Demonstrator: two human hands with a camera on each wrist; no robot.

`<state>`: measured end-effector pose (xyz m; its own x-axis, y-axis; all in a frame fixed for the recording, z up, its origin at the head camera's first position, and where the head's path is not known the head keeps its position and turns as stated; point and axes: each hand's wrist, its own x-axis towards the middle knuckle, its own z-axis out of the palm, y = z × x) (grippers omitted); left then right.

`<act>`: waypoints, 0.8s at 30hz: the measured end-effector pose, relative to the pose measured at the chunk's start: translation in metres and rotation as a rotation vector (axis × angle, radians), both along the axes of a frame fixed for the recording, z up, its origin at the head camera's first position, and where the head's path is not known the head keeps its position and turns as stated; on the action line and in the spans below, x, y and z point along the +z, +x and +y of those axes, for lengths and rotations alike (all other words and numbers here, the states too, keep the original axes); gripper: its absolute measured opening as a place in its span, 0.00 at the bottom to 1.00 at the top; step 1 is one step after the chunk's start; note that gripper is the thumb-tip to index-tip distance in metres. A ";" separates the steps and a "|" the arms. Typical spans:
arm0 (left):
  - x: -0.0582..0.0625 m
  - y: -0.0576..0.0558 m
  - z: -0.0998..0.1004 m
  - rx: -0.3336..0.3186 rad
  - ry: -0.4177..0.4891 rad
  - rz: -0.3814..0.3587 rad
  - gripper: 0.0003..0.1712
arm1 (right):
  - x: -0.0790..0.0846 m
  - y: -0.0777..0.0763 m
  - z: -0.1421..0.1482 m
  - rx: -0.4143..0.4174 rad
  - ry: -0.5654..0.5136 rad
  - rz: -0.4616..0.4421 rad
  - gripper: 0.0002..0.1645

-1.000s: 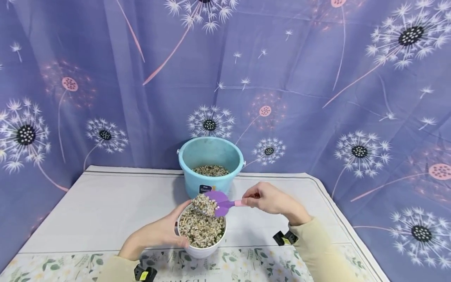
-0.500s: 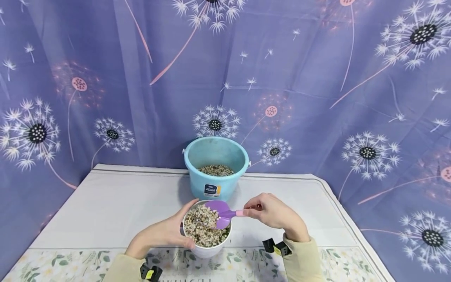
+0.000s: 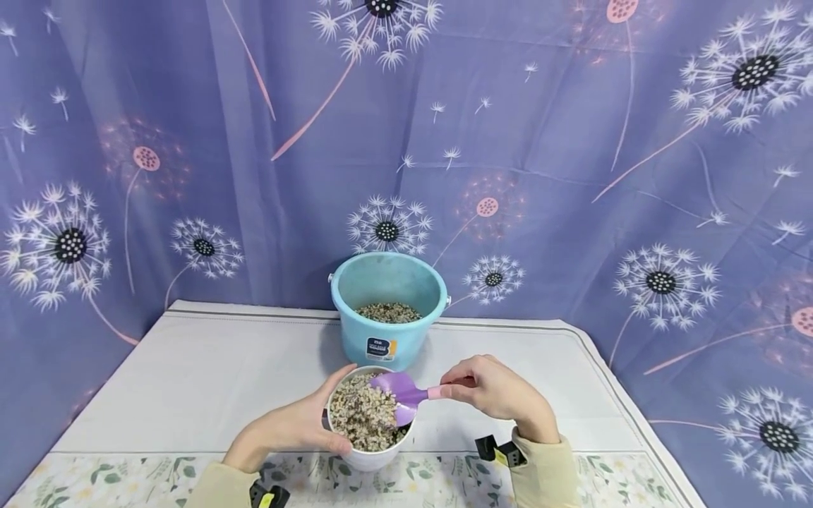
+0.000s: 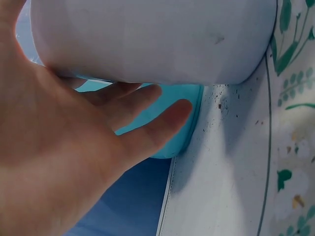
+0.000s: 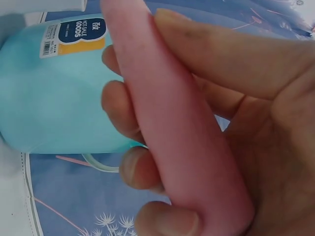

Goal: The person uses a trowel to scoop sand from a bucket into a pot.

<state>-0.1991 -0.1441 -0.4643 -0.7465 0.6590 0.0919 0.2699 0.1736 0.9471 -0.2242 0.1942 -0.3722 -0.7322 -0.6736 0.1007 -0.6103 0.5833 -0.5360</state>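
A white pot (image 3: 370, 462), filled with pale, grainy potting mix (image 3: 358, 420), stands near the front of the table. My left hand (image 3: 301, 427) holds it from the left, thumb at the near side and fingers around the far side; the left wrist view shows the pot's smooth wall (image 4: 157, 42) above the spread fingers. On the right, my right hand (image 3: 492, 389) grips the pink handle (image 5: 172, 118) of a small garden trowel. Its purple blade (image 3: 403, 384) lies over the right part of the pot's opening, the tip against the mix.
Right behind the pot stands a light blue bucket (image 3: 381, 353) with more of the same mix low inside. Dark crumbs (image 4: 221, 103) dot the white tabletop beside the pot. A purple dandelion-print curtain (image 3: 540, 141) hangs along the table's back and sides.
The right hand has lowered and tilted the trowel, and the heap on its blade has gone down into the pot's mix. The left hand keeps its hold; the head view has shifted slightly.
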 end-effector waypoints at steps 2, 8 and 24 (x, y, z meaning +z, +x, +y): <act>0.000 0.001 0.000 0.009 -0.016 0.007 0.71 | -0.001 0.000 0.000 -0.001 -0.007 0.002 0.09; 0.002 0.003 0.001 0.009 -0.035 0.006 0.72 | 0.000 0.002 -0.001 0.012 0.001 0.057 0.09; -0.002 0.002 0.001 0.002 0.001 -0.008 0.71 | 0.000 0.003 -0.002 0.003 0.015 0.137 0.08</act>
<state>-0.1970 -0.1426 -0.4667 -0.7488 0.6571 0.0861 0.2614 0.1735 0.9495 -0.2208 0.1919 -0.3721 -0.7102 -0.6780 0.1894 -0.6789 0.5886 -0.4388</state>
